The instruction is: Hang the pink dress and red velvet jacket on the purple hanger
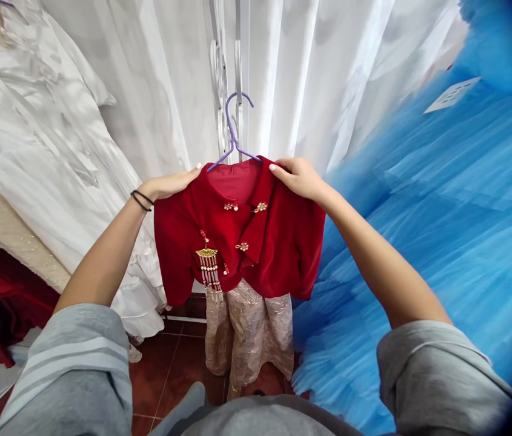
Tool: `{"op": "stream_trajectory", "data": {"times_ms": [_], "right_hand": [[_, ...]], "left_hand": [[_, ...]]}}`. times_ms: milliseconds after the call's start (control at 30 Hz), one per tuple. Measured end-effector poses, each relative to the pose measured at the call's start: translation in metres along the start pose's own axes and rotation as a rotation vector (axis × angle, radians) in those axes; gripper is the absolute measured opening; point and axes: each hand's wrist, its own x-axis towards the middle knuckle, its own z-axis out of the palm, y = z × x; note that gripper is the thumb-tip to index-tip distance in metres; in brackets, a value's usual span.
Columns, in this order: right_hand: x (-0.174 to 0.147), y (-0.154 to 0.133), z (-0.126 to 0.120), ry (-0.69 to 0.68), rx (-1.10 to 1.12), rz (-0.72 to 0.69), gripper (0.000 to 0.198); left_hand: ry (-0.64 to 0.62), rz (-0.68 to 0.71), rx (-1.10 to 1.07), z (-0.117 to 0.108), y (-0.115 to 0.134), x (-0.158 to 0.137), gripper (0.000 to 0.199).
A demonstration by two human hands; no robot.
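Note:
A short red velvet jacket (278, 242) hangs on a purple hanger (232, 136) in front of me. Its front is partly unfastened, with jewelled flower closures and a gold beaded tassel ornament (209, 266) on the left side. My left hand (176, 183) is closed on the jacket's left shoulder as I see it, the thumb on top. On the opposite shoulder, near the collar, my right hand (299, 177) grips the velvet. A shiny champagne-coloured skirt (251, 333) shows below the hem. Whether the hanger's hook rests on anything I cannot tell.
White ruffled dresses (51, 133) hang along the left. A large blue tulle gown (428, 230) with a white tag (453, 95) fills the right. Behind are white curtains (310, 72) and a metal rack (238, 54). Dark red fabric (1, 297) lies low left, above red floor tiles (156, 369).

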Motion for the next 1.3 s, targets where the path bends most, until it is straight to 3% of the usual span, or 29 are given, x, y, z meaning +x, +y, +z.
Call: {"op": "stream_trajectory", "data": {"times_ms": [133,200,267,367,433,467,533,600,667,733,800,900,967,1033,1133,1200,1300], "right_hand": [[0.002,-0.001,-0.014,-0.245,0.036,0.253,0.057],[0.005,0.003,-0.016,-0.322,0.074,0.279,0.060],[0.003,0.007,-0.014,-0.256,0.054,0.178,0.058],[-0.021,0.002,0.004,0.132,-0.127,-0.042,0.052],[-0.052,-0.012,0.029,0.339,-0.284,-0.125,0.051],[-0.069,-0.019,0.045,0.360,-0.350,-0.150,0.050],[-0.101,-0.031,0.081,0.265,-0.455,-0.181,0.052],[-0.121,-0.034,0.112,0.131,-0.535,-0.151,0.057],[-0.127,-0.028,0.129,0.044,-0.574,-0.043,0.059],[-0.126,-0.023,0.129,0.013,-0.533,0.083,0.060],[-0.125,-0.029,0.121,0.059,-0.382,0.120,0.061],[-0.129,-0.064,0.117,0.243,-0.038,-0.095,0.054],[-0.126,-0.093,0.127,0.316,0.109,-0.239,0.042],[-0.111,-0.111,0.143,0.299,0.166,-0.228,0.039],[-0.079,-0.112,0.167,0.150,0.153,-0.134,0.048],[-0.064,-0.105,0.177,0.073,0.103,-0.148,0.055],[-0.073,-0.102,0.189,0.089,0.112,-0.210,0.058]], "left_hand": [[-0.112,-0.299,0.001,-0.008,0.004,0.008,0.071],[-0.069,-0.277,0.066,-0.009,-0.001,0.012,0.077],[0.087,-0.111,0.212,-0.005,-0.008,0.012,0.081],[0.480,0.275,0.533,0.012,-0.017,-0.001,0.083],[0.644,0.509,0.719,0.031,-0.017,-0.014,0.079],[0.634,0.598,0.797,0.042,-0.015,-0.019,0.075],[0.473,0.709,0.936,0.067,-0.009,-0.025,0.060],[0.298,0.742,1.044,0.087,-0.002,-0.023,0.035],[0.246,0.703,1.115,0.099,0.002,-0.017,0.027],[0.248,0.645,1.135,0.100,0.006,-0.012,0.030],[0.260,0.603,1.047,0.094,0.012,-0.010,0.025],[0.357,0.548,0.743,0.086,0.027,-0.009,0.019],[0.411,0.496,0.564,0.084,0.037,-0.005,0.019],[0.387,0.452,0.454,0.084,0.041,0.002,0.021],[0.259,0.395,0.295,0.083,0.035,0.012,0.036],[0.190,0.384,0.304,0.082,0.026,0.013,0.044],[0.162,0.437,0.576,0.082,0.014,0.007,0.046]]}}
